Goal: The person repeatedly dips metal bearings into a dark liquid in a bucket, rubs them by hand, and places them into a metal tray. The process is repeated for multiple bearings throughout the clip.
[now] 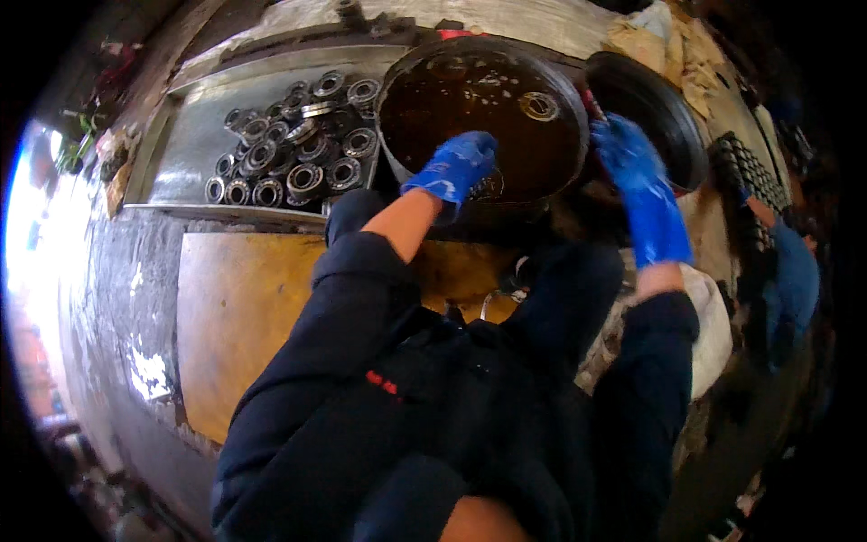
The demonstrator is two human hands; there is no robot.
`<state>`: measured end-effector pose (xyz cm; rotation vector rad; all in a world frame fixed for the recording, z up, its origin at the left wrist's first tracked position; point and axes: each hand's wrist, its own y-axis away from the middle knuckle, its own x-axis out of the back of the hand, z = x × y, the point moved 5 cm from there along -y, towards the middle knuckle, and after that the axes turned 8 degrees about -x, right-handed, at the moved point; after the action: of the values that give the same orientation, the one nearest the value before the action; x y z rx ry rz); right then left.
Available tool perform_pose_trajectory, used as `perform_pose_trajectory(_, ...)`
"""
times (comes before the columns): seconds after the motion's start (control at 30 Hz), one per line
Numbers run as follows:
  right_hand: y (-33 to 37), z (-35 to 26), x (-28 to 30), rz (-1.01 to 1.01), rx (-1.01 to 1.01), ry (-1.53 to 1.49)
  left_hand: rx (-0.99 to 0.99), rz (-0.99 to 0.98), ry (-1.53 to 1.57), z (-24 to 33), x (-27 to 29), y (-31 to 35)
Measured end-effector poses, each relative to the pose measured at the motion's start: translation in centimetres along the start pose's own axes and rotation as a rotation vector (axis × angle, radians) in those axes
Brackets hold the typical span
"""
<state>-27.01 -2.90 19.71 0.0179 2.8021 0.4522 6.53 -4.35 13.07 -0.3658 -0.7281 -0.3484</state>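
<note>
A large round tub (390,117) of brown oily liquid stands before me. Over its near-left part is my left hand (465,163) in a blue rubber glove, fingers curled closed. A metallic glint shows just below that hand, but what it grips is hidden. In the liquid near the far right wall lies a ring-shaped bearing (539,107). My right hand (625,149), also blue-gloved and slightly blurred, is closed between the tub and a dark bucket (691,135). A thin reddish thing (593,106) sticks out by its fingers; its kind is unclear.
Left of the tub, a metal tray (172,163) holds a heap of bearings (307,181). A yellowish board (244,316) lies nearer me. At the right are rows of dark round parts (750,176), a white sack (713,334) and another person in blue (795,280).
</note>
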Motion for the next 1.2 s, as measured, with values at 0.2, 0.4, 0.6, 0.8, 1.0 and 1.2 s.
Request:
perform_pose_trajectory(0.2, -7.2, 8.8, -9.4, 0.001, -0.001, 1.079, 0.062, 0.039, 0.692, 2.3, 5.6, -0.7)
perform_pose_trajectory(0.4, -9.9, 17.3, -13.8, -0.183, -0.149, 1.408, 0.212, 0.340, 1.130, -3.3, 10.6, -1.2)
perform_pose_trajectory(0.6, -13.2, 19.4, -15.0, 0.044, -0.018, 1.502, 0.498, 0.507, 1.383, -9.4, 9.7, -3.3)
perform_pose_trajectory(0.8, -19.2, 18.6, -19.5, 0.085, -0.094, 1.575, 0.436, 0.723, 1.546, -11.1, 14.3, -5.7)
perform_pose_trajectory(1.0, -24.3, 18.6, -20.4, -0.123, -0.203, 1.671, 0.516, 0.758, 1.613, -11.6, 14.1, -6.7)
perform_pose_trajectory(1.2, -23.4, 20.1, -19.4, -0.213, -0.359, 1.637, 0.561, 0.759, 1.638, -11.9, 13.6, -6.4)
